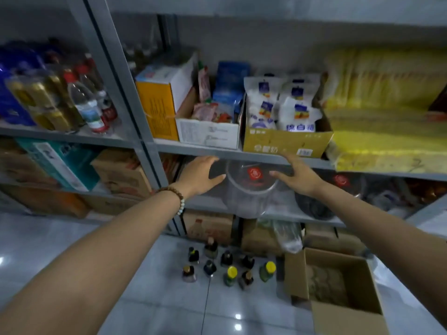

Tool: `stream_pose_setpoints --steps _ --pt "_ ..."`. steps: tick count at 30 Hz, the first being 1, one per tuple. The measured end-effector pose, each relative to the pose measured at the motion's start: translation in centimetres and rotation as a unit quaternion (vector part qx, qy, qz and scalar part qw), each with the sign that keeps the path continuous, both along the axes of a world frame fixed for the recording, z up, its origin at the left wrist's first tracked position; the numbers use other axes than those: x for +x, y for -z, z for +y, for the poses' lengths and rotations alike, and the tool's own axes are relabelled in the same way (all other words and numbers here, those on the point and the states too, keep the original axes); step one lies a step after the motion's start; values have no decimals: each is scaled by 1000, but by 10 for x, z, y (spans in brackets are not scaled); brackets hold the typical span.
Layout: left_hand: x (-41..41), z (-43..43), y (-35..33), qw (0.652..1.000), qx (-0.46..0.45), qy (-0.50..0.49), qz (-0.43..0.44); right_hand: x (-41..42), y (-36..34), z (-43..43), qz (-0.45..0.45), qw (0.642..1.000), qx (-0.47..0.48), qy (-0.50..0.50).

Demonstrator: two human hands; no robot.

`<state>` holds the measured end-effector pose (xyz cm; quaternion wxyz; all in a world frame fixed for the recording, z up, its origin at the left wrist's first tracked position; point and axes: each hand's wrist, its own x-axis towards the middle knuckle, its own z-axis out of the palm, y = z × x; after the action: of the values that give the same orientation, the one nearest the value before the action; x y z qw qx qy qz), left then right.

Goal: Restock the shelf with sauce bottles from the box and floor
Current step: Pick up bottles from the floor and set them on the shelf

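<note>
on the floor [145, 298], bottles [227, 258] stand upright well below the left hand [202, 174] and right hand [298, 176], which flank a jar [249, 189] on the shelf [210, 203], fingers [214, 158] spread wide, holding nothing; box [346, 317] nearer the right.

Bottles [226, 258] stand on the floor [145, 298] before the shelf [217, 153], with the box [346, 319] to their right

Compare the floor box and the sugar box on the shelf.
The floor box sits on the tiles beside the bottles; the sugar box sits on the shelf. The sugar box is packed with white bags; the floor box's contents are too blurred to tell. The sugar box's front carries print; the floor box looks plain. Both are brown cardboard, open-topped.
</note>
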<state>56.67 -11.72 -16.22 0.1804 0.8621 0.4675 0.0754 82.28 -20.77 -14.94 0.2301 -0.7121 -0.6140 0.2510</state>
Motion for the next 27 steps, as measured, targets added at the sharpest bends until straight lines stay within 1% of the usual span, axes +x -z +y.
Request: stream_pose_setpoints --steps 5,7,11,14,15,18,20,21,24,27 --pt "-40 16 89 996 -66 23 54 -44 100 10 37 996 -60 53" --pt "-60 20 125 994 -87 22 59 -64 145 14 43 993 -89 64" --pt "-95 30 198 990 -125 9 60 -104 219 23 87 985 -125 79" --pt "-114 34 256 985 -160 -20 54 -122 272 26 77 979 -181 45" --pt "-119 34 275 982 -180 -38 53 -126 292 28 86 976 -199 33" --pt "-132 35 338 964 -239 -108 35 -127 363 31 126 957 -252 70" --pt "-139 35 384 953 -268 -140 13 -118 424 35 148 955 -249 63" --pt "-143 36 406 949 -277 -150 12 -126 427 41 157 956 -242 59" --pt "-152 34 472 936 -309 -168 16 -138 476 56 173 948 -262 55" --pt "-158 30 535 928 -328 -177 6 -147 538 69 174 952 -244 66"
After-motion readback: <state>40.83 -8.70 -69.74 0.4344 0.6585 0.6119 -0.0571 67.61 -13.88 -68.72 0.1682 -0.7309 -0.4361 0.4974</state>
